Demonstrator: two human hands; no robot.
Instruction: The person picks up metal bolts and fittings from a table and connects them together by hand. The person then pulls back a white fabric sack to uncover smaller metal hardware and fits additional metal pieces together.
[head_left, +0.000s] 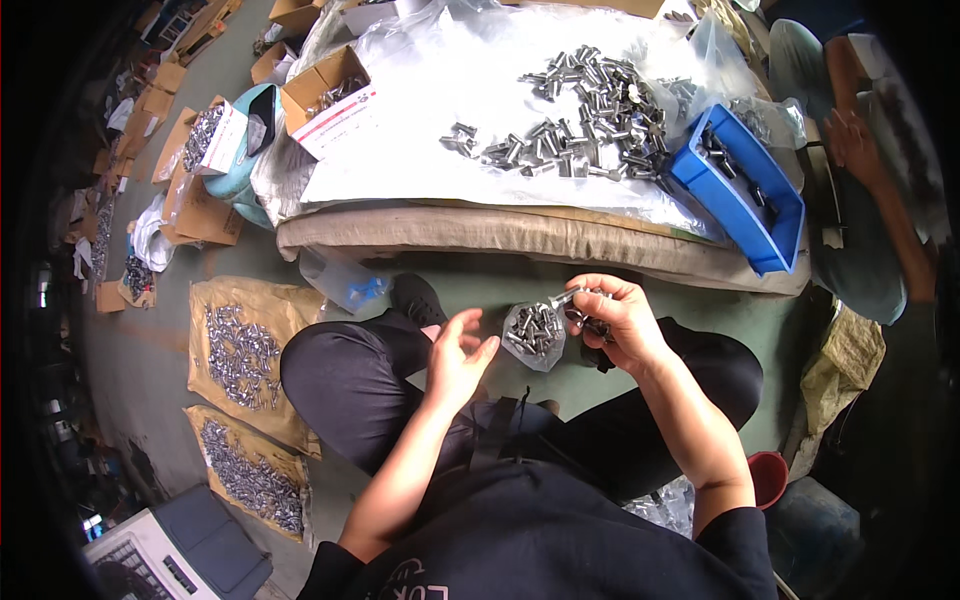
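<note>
Two spots with print. First: open cardboard box (298, 105), far ahead and left of my left grip (458, 368). Its white front panel (340, 122) has a red stripe, a line of small dark print and a dark mark near the corner; print slanted, too small to make out surely. Second: my black shirt (560, 530), nearer my body than either grip, roughly below the left one: big pale lettering (432, 592), chest area, cut by lower edge, only partly legible.
</note>
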